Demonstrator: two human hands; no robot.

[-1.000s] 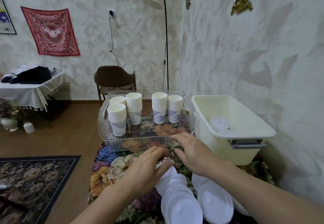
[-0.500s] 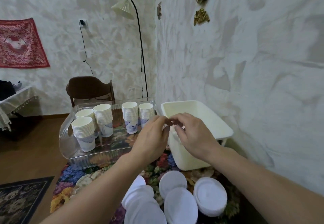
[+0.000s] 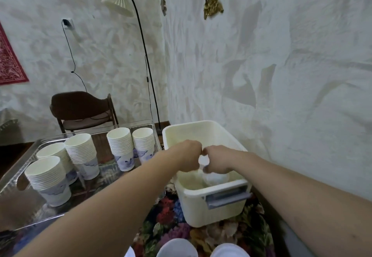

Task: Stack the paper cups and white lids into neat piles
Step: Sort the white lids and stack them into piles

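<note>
Head view, the only one you've got: both your hands are reaching out over the cream bin (image 3: pixel 203 208), knuckles nearly touching. Your left hand (image 3: pixel 188 155) and right hand (image 3: pixel 216 159) both have their fingers curled down toward the bin's inside, and there's a white lid (image 3: pixel 203 159) showing in the gap between them. Looks like you're pinching it from both sides, though the fingertips themselves are hidden, so I can't tell exactly how they close on it.

The bit that matters: more lids (image 3: pixel 215 178) sit low in the bin, directly under your right hand and a touch toward you, lying flat. So the move is straight down, and the right hand is nearer.

The cup stacks (image 3: pixel 81 154) stand upright in the clear tray (image 3: pixel 18 180) off to your left, well apart from your hands. More lids (image 3: pixel 177 248) lie on the flowered cloth (image 3: pixel 171 220) at the bottom edge, close to you.
</note>
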